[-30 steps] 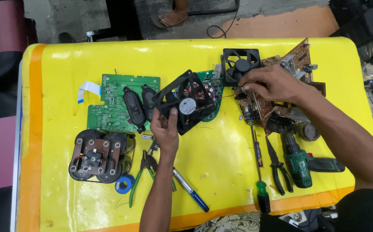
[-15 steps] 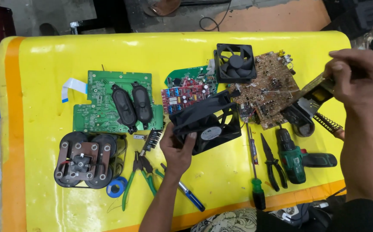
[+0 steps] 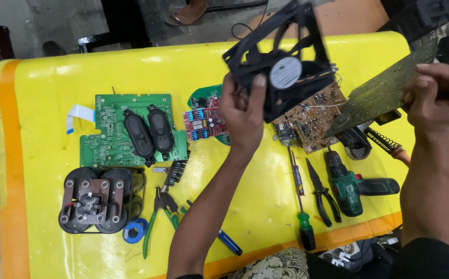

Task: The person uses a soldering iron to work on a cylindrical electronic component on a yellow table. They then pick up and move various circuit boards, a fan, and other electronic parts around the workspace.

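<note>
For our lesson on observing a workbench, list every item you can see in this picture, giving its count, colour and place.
Plastic-covered table: one, yellow, fills the view.
Square cooling fan: one, black, lifted in left hand.
Bare circuit board: one, dull green, in right hand.
Circuit board with two oval speakers: one, green, table left.
Small circuit board: one, red, centre.
Large circuit board: one, brown, under the fan.
Round motor block: one, black, lower left.
Tape roll: one, blue, lower left.
Cordless drill: one, green, lower right.
Pliers: one, black, beside drill.
Screwdriver: one, green-handled, beside pliers.
Left hand: centre.
Right hand: right edge.
</note>
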